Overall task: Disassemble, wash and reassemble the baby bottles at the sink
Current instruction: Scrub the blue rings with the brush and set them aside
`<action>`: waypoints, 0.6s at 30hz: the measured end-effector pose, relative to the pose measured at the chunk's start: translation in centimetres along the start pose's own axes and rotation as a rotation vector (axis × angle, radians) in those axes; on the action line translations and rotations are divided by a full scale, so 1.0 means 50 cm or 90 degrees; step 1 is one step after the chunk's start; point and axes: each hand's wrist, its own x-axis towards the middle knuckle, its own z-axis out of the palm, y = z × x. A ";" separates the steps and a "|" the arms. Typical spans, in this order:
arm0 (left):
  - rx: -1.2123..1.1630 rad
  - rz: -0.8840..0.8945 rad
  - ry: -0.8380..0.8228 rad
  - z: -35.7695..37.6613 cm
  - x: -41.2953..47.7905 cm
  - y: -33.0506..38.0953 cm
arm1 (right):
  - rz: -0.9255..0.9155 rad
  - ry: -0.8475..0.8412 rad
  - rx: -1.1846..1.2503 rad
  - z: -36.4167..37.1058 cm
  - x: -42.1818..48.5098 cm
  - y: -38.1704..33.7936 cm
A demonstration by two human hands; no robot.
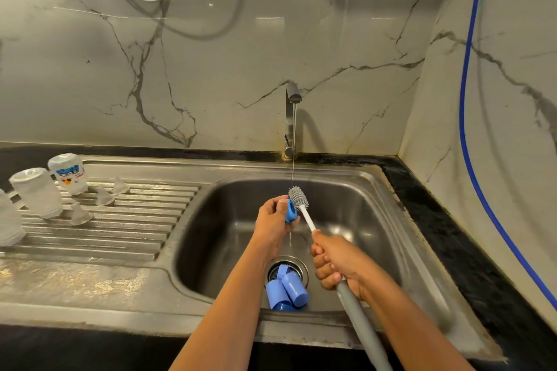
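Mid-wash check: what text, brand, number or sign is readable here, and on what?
Printed bottle: blue and red print, too blurred to read.
Plain bottles, ring, brush, tap: no text visible.
Nothing legible anywhere in view.

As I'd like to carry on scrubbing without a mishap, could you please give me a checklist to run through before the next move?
1. Faucet running: ok, a thin stream falls.
2. Left hand grips the blue ring: ok.
3. Right hand holds the brush handle: ok.
4. Brush head beside the ring, under the stream: ok.
5. Ring fully clean: cannot tell.
6. Blue caps clear of the drain: not ok, they lie partly over it.
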 end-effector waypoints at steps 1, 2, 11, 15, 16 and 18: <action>-0.017 0.003 0.036 -0.004 0.006 0.000 | 0.011 -0.016 -0.015 -0.001 -0.004 0.000; -0.035 0.005 0.075 -0.009 0.014 0.000 | 0.023 -0.032 -0.038 -0.003 -0.009 0.002; 0.120 0.071 -0.020 0.000 0.016 -0.019 | -0.001 0.009 0.010 -0.011 0.003 -0.005; 0.100 0.063 0.061 -0.010 0.024 -0.019 | 0.028 -0.023 -0.021 -0.015 -0.006 -0.007; 0.069 0.052 0.099 -0.015 0.030 -0.018 | 0.044 -0.042 -0.038 -0.015 -0.012 -0.006; 0.010 0.036 0.145 -0.020 0.033 -0.015 | 0.062 -0.066 -0.060 -0.013 -0.018 -0.004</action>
